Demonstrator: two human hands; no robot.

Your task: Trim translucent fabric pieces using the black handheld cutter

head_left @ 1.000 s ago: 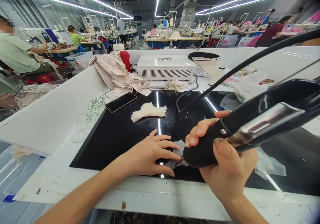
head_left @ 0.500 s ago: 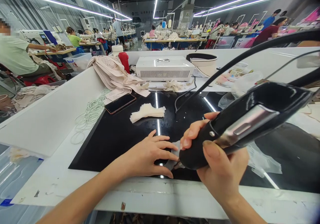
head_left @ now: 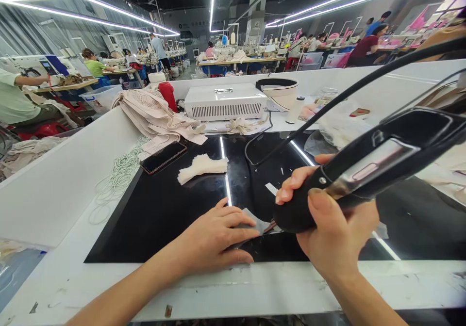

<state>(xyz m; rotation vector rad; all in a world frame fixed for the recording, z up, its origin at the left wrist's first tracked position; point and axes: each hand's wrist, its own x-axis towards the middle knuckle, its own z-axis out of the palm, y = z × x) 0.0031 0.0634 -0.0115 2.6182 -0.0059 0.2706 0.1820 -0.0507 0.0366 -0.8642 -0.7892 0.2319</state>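
My right hand (head_left: 333, 229) is wrapped round a black corded handheld tool (head_left: 371, 166) with a silver panel on its side. Its narrow metal tip (head_left: 270, 227) points left and down to the edge of a thin translucent sheet (head_left: 256, 219). My left hand (head_left: 222, 236) lies over that sheet with its fingers stretched out, and hides part of it. Both rest at a shiny black board (head_left: 153, 224). Farther back on the board is a stack of cream fabric pieces (head_left: 202, 167), with a narrow white strip (head_left: 271, 188) to the right.
A phone (head_left: 163, 157) and tangled pale green cord (head_left: 124, 175) lie at the left. Behind are draped beige fabric (head_left: 153, 117), a red bottle (head_left: 168, 96) and a white vented box (head_left: 224, 102). The tool's cable (head_left: 364, 88) arches at right. People sit at sewing machines beyond.
The view has shifted slightly. The tool and my right hand have moved a little right, away from my left fingers, and more of the translucent sheet and metal tip shows between them.
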